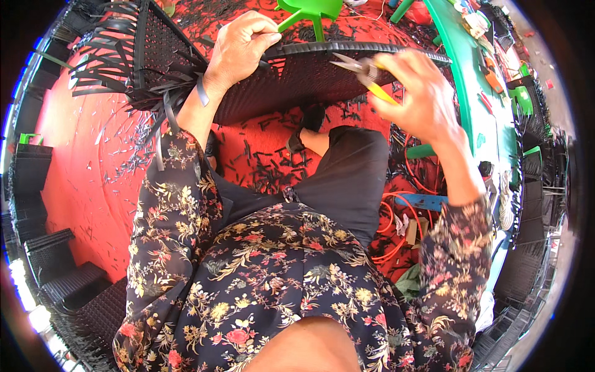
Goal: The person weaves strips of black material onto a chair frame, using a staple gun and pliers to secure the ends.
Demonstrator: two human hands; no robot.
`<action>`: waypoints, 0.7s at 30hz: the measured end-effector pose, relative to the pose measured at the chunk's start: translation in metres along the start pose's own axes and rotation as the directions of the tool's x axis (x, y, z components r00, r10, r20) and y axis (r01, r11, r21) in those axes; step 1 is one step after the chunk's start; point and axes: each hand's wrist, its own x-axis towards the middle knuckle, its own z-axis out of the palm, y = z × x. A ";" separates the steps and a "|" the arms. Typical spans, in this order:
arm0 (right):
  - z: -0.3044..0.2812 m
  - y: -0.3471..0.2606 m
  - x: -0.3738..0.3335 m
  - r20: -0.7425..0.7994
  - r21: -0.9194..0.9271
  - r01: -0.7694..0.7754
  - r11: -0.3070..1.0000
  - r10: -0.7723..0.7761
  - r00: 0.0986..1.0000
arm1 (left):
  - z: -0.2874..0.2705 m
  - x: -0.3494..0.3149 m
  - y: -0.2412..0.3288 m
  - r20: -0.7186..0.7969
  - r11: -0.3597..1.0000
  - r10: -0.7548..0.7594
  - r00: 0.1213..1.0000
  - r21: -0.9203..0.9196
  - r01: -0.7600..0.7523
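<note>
A black woven panel [285, 87] of flat strips, with a wrapped upper edge, stands across in front of my knees. Just above that edge, toward its left part, my left hand [243, 51] is closed in a pinch; what lies between thumb and fingers is too small to make out. My right hand [421, 93] grips yellow-handled snips [367, 73], their pointed blades apart and aimed left over the panel's right half. Loose black strip ends [111, 56] stick out from another woven section [155, 49] at the upper left, some hanging beside my left wrist.
Black strip offcuts [266, 167] litter the red floor covering [80, 149]. A green stool [310, 9] stands beyond the panel. On the right is a green table [458, 56] with an orange-handled tool [493, 74]. An orange hose [396, 248] coils below it. Black woven furniture [80, 282] lines the left.
</note>
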 end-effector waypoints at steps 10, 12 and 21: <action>0.052 -0.006 0.072 0.225 0.101 0.059 0.993 -0.080 0.971 | -0.001 0.000 0.012 -0.097 0.988 0.153 0.983 -0.006 -0.154; 0.051 -0.002 0.074 0.245 0.117 0.071 0.991 -0.098 0.964 | -0.001 -0.001 0.016 -0.088 0.993 0.114 0.990 -0.024 -0.117; 0.058 0.008 0.071 0.215 0.174 0.181 0.968 -0.217 0.952 | -0.004 -0.003 0.021 0.022 0.993 0.075 0.997 -0.089 -0.073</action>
